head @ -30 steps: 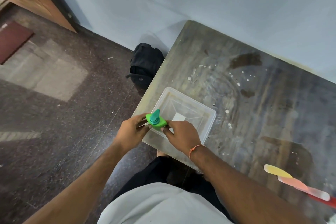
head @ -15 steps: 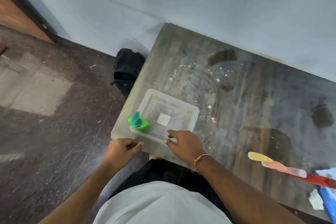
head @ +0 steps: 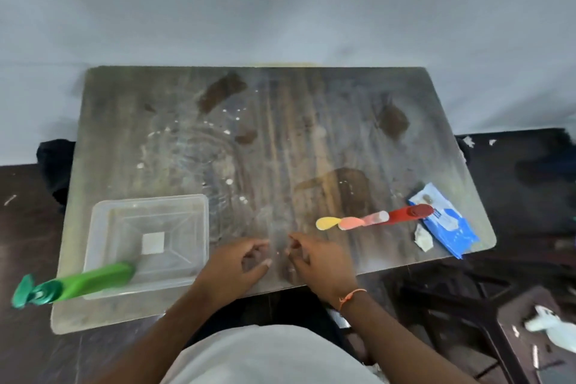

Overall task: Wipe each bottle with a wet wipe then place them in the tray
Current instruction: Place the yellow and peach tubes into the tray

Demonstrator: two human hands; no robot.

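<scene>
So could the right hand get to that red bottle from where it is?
Probably yes. The right hand holds nothing, and bare table lies between it and the red bottle, which stands beside the blue wipes pack. Only smaller bottles stand nearby.

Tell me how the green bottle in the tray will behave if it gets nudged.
The green bottle stands tall and narrow at the clear tray's near-left corner, so it probably tips easily. Its smooth plastic looks light and possibly slippery. If rounded, it would likely roll once down.
</scene>
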